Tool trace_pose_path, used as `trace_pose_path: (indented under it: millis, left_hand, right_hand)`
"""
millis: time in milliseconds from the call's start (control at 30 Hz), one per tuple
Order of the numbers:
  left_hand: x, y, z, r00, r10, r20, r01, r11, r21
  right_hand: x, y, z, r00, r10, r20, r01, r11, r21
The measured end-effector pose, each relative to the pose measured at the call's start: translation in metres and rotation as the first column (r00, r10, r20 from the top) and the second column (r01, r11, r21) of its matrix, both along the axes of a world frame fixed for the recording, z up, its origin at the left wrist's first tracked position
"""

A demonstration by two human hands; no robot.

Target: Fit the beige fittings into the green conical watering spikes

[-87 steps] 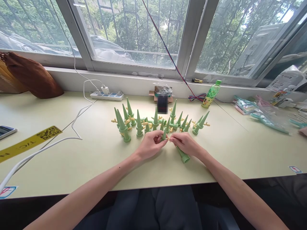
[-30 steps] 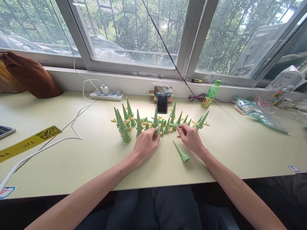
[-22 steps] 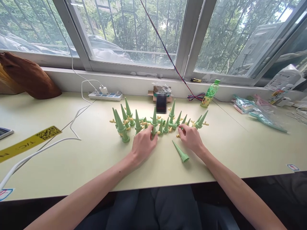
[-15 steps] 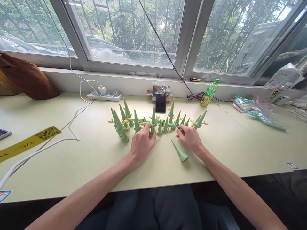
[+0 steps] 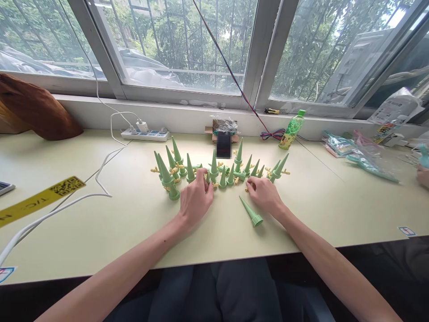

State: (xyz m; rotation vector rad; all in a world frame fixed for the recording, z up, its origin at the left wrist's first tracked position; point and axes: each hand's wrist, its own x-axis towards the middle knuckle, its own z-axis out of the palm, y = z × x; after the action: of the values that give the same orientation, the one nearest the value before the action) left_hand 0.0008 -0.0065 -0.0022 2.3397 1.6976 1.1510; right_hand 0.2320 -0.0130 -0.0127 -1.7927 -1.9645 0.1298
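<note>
Green plastic plant-watering spikes, several of them with yellow valves, stand upright in a loose cluster at mid-table. At its front, my left hand (image 5: 196, 197) has its fingers closed around a small green spike (image 5: 208, 178), whose lower part they hide. My right hand (image 5: 264, 194) is pinched low over the table, right of the cluster's middle. A small yellow valve (image 5: 246, 189) shows at its fingertips, mostly covered. Between the hands, nearer me, a loose green spike (image 5: 250, 211) lies on its side. A taller spike (image 5: 173, 190) stands left of my left hand.
A green-capped drink bottle (image 5: 292, 129) and a power strip (image 5: 145, 134) stand along the back. Plastic bags (image 5: 362, 154) lie at right, near another person's hand (image 5: 422, 175). A white cable (image 5: 100, 179) and yellow strip (image 5: 43, 201) cross the left side.
My left hand has shifted slightly left with the small spike between its fingers. My right hand stays almost still. Another person's hand has appeared at the right edge.
</note>
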Motion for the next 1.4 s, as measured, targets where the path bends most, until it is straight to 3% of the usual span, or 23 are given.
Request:
trace_pose_path:
  millis: [200,300,400,533,833,967,1167,1400]
  left_hand:
    - [0.000,0.000,0.001,0.990,-0.045,0.132,0.037,0.997,0.062]
    - [0.002,-0.002,-0.002,0.962,-0.171,0.213,0.144,0.980,0.134]
    - [0.007,-0.009,-0.007,0.872,-0.480,0.099,0.466,0.875,0.135]
    - [0.017,-0.022,-0.010,0.729,-0.674,-0.117,0.675,0.737,-0.038]
    - [0.026,-0.026,-0.015,0.650,-0.718,-0.249,0.694,0.695,-0.191]
    - [0.027,-0.025,-0.015,0.657,-0.727,-0.202,0.696,0.687,-0.209]
    - [0.025,-0.019,-0.015,0.660,-0.740,-0.131,0.715,0.672,-0.194]
    - [0.021,-0.009,-0.020,0.699,-0.703,-0.128,0.692,0.711,-0.125]
  right_hand:
    - [-0.001,-0.001,0.001,1.000,0.007,0.012,-0.007,0.999,-0.034]
    - [-0.001,-0.001,0.001,1.000,0.004,0.026,-0.003,0.999,-0.045]
    - [-0.002,0.000,0.001,0.999,0.006,0.043,-0.004,0.999,-0.045]
    - [-0.003,0.001,-0.002,0.999,0.006,0.054,-0.004,0.999,-0.034]
    - [-0.009,0.000,-0.003,0.995,0.021,0.099,-0.014,0.998,-0.063]
    - [-0.010,-0.001,-0.005,0.993,0.083,0.085,-0.080,0.996,-0.034]
    - [-0.012,0.001,-0.013,0.970,0.239,0.037,-0.239,0.971,0.001]
    - [-0.015,-0.002,-0.019,0.966,0.260,0.013,-0.260,0.963,0.071]
